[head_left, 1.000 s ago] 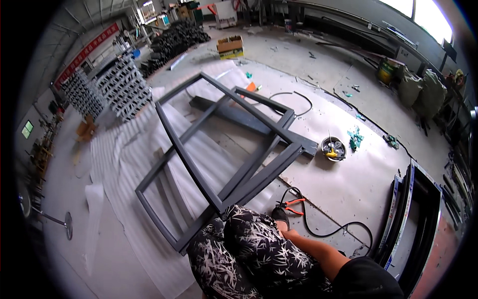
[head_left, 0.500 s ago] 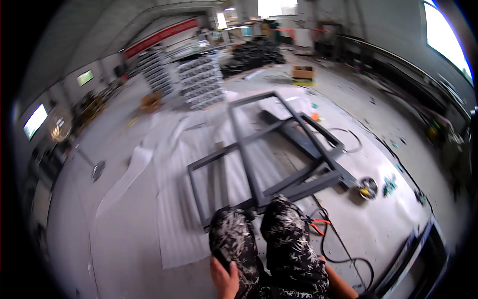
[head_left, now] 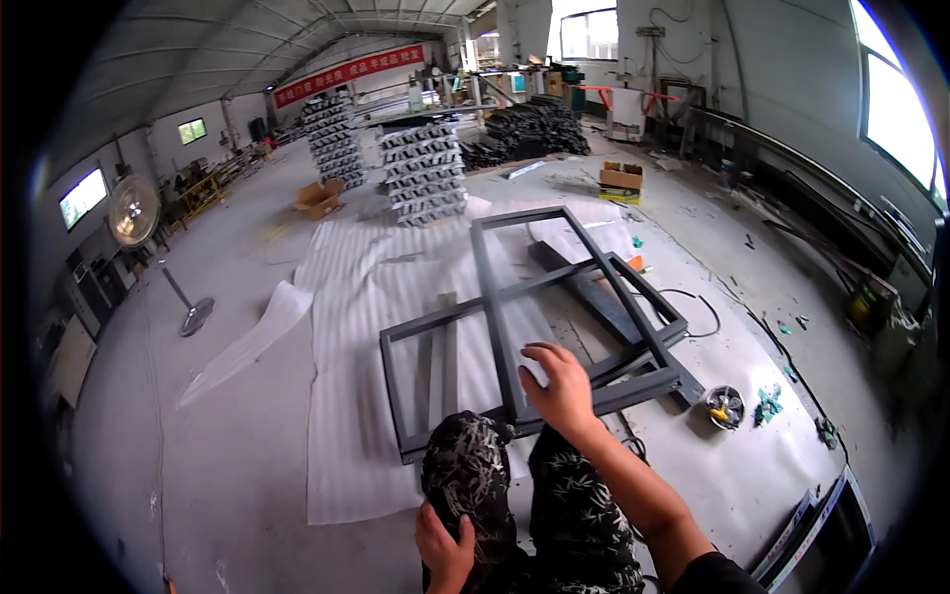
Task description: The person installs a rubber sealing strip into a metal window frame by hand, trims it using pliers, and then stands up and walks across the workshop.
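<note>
My right hand (head_left: 560, 389) is stretched out above two dark grey metal window frames (head_left: 492, 297), fingers curved and apart, holding nothing. Whether its fingertips touch the frame bar behind them I cannot tell. One frame lies across the other on white foam sheeting (head_left: 346, 396), in front of my knees. My left hand (head_left: 444, 549) rests on my left leg (head_left: 465, 465), thumb spread away from its fingers and nothing held in it. Under the frames, a thick dark metal profile (head_left: 594, 302) lies at a slant. My right forearm covers part of the floor beside my right leg.
Right of the frames stand a round tub of small parts (head_left: 724, 407) and green scraps (head_left: 768, 405). Dark profiles (head_left: 807, 540) lie at the lower right. Farther back are stacked metal profiles (head_left: 424, 173), cardboard boxes (head_left: 620, 178) and, leftward, a standing fan (head_left: 135, 211).
My right hand has risen from beside my right leg and reached forward over the frames. Its arm now hides the red-handled pliers seen earlier. My left hand stays on my leg.
</note>
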`<state>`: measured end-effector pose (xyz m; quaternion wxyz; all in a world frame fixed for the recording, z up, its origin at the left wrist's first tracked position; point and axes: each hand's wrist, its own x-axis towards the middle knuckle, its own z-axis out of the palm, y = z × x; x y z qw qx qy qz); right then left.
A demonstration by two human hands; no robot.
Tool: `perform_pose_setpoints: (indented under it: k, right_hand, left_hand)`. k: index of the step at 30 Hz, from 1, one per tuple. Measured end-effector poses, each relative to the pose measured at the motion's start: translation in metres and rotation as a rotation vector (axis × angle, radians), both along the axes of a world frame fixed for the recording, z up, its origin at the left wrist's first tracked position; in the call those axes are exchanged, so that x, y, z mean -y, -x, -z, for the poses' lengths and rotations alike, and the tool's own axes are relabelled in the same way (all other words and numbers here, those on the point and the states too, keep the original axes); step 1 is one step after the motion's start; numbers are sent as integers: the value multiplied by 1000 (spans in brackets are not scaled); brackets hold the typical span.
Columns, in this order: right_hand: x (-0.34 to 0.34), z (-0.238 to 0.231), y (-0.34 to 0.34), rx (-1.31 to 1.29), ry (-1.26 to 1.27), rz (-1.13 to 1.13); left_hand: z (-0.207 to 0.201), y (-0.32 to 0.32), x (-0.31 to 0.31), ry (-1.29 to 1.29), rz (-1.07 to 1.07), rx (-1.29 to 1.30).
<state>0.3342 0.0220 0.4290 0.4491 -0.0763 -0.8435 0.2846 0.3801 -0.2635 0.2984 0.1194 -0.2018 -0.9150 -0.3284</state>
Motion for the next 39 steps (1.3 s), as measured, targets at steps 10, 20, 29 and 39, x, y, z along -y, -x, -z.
perform_pose_setpoints:
  k: [10, 20, 29, 39]
  right_hand:
    - [47, 160, 67, 682, 449, -358]
    - [65, 163, 80, 819, 226, -452]
    - [46, 191, 99, 773, 252, -530]
    - [54, 209, 114, 751, 28, -896]
  left_hand:
    - [-1, 14, 18, -108, -104, -43]
    - [29, 9, 37, -178, -229, 60]
    - [0, -4, 33, -163, -231, 20]
    - [2, -21, 33, -132, -374, 29]
